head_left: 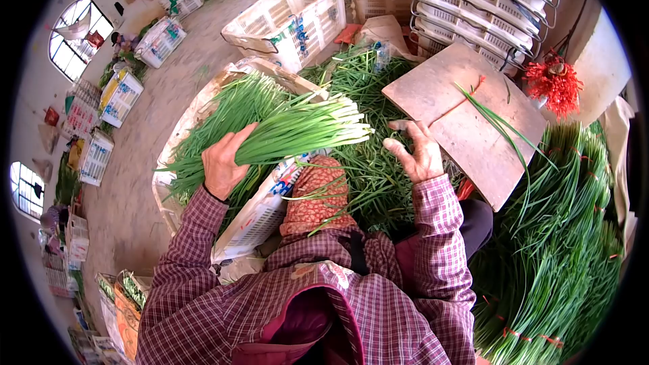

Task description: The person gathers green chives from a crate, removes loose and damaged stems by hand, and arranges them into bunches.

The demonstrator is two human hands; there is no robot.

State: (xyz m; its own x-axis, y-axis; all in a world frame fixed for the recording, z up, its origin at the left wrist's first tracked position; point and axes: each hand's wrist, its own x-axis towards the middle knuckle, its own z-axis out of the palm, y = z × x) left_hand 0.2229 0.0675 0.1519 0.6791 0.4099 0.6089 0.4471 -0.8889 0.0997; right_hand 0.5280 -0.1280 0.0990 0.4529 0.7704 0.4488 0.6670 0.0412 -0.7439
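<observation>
My left hand [226, 162] is closed around a thick bunch of garlic chives [304, 128], their pale cut ends pointing right. This bunch lies over more chives [236, 105] in a white plastic crate [253, 220] tilted by my knee. To the right, my right hand [420, 154] holds nothing, its thumb and fingers apart, close to the edge of a square board [446, 71]. On the board lie a thin red tie [456, 103] and a few loose chive leaves [497, 122]. Loose leaves [375, 189] are heaped on the ground below my right hand.
Chive bundles with red ties [561, 243] are piled at the right. A cluster of red ties [554, 86] hangs above them. Stacked white crates [480, 7] and another crate [291, 23] stand ahead. Further crates [122, 98] line the left wall, with people among them.
</observation>
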